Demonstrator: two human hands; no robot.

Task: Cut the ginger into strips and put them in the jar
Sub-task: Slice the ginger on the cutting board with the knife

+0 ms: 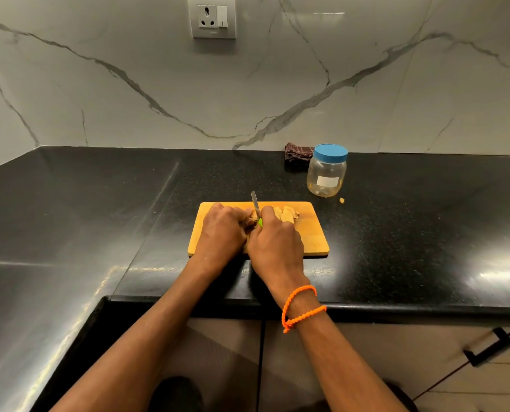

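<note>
Left hand [222,231] on the cutting board [313,242], fingers curled round the uncut ginger piece [251,217], pinning it to the wood. Just right of it, knife [255,203]: blade tip points away from the person, green handle barely showing. Right hand [274,242] wrapped tight round that handle, blade sits at the ginger's right end.

Cut ginger strips [286,215] lie on the board right of the knife, partly hidden by right knuckles; count unclear.

Further right & back, jar [326,173] stands upright on the counter [99,203], blue lid [331,153] on, looks empty. Small ginger scrap [342,200] on counter beside jar base. Dark cloth [298,153] behind jar by the wall.

Handling, my read: ginger is light, stiff, fibrous, knobbly, so likely rolls under the blade; hold w/ fingertips tucked back, flat cut face down if poss. Strips are thin, prob damp & a bit sticky; pinch a bunch at mid-length. Jar likely light plastic: grip body w/ one hand, twist lid w/ other before loading.
</note>
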